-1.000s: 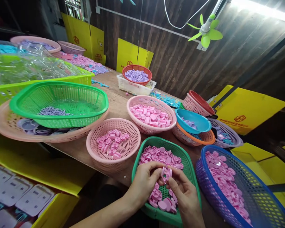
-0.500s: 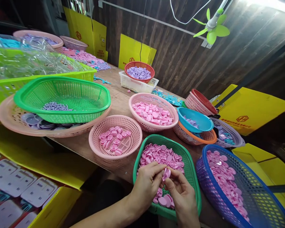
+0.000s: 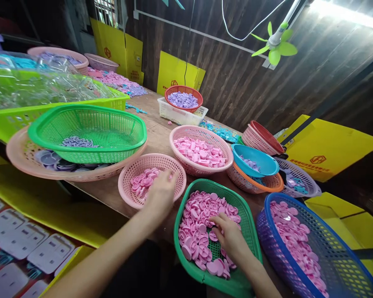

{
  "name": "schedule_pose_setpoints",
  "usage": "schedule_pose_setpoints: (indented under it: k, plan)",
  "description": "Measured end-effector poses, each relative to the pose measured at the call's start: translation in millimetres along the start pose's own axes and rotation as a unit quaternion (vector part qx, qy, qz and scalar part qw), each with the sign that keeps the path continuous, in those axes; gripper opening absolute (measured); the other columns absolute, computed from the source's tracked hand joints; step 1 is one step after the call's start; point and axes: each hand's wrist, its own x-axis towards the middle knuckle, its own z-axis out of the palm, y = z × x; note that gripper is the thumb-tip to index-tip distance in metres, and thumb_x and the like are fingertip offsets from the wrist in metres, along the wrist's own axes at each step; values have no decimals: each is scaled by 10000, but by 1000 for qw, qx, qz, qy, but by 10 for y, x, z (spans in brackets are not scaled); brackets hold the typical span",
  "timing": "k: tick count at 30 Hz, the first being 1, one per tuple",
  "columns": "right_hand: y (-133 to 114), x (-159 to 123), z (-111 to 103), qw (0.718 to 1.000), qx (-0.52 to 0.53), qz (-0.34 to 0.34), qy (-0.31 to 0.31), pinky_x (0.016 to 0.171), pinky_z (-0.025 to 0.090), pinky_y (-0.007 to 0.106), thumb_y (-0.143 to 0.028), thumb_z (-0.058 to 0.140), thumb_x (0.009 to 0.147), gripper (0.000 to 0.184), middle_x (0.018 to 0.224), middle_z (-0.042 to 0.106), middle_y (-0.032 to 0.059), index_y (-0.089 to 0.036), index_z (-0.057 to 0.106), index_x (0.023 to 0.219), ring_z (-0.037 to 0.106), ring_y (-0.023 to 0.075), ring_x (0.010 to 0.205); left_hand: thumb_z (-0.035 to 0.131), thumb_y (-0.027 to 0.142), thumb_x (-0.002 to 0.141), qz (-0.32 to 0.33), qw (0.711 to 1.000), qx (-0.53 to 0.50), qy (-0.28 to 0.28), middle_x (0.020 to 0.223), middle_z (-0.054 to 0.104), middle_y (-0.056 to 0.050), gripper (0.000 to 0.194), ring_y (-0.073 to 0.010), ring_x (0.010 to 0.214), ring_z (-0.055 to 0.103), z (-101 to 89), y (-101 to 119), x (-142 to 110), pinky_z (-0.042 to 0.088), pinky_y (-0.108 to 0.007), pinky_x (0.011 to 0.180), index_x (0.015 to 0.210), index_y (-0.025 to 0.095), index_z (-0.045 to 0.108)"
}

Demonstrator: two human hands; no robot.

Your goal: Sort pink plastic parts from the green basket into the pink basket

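My left hand [image 3: 162, 191] is over the small pink round basket [image 3: 152, 157], fingers apart and pointing down into it. Pink round plastic pieces [image 3: 144, 180] lie in that basket beside the hand, and the hand hides part of the heap. My right hand [image 3: 229, 235] reaches into the dark green basket [image 3: 257, 244], thumb and fingers apart above a loose pink disc [image 3: 213, 236]. Many pink oval and round pieces [image 3: 196, 223] fill much of this green basket. No piece shows clearly in either hand.
Right of the green basket leans a blue-rimmed basket [image 3: 267, 207] of pink parts. Behind stand a pink basket [image 3: 202, 169] of blocky pink pieces and a light blue bowl [image 3: 267, 161] stacked on an orange basket [image 3: 245, 184]. A bright green basket [image 3: 112, 153] stands at left.
My hands were together over the green basket with a pink piece between their fingers. They have parted: the left moved up and left to the small pink basket, the right stayed over the green one.
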Motion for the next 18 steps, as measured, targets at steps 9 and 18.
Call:
schedule_pose_setpoints:
  k: [9,18]
  plan:
    - [92,55,107,979,-176,-31,-98,584,374,225,-77,418,799,218,859,544,26,-210,570,881,565,151,707,496,77,696,259,908,-56,-326,828,622,-116,174,-232,756,600,590,718,-187,480,-316,673,826,107,607]
    - [-111,53,134,982,-160,-32,-94,669,404,228,-87,392,812,250,949,558,44,-211,526,983,578,157,795,453,79,713,91,954,-155,-241,872,642,-94,338,-218,819,604,694,637,-32,459,-300,711,1027,146,560]
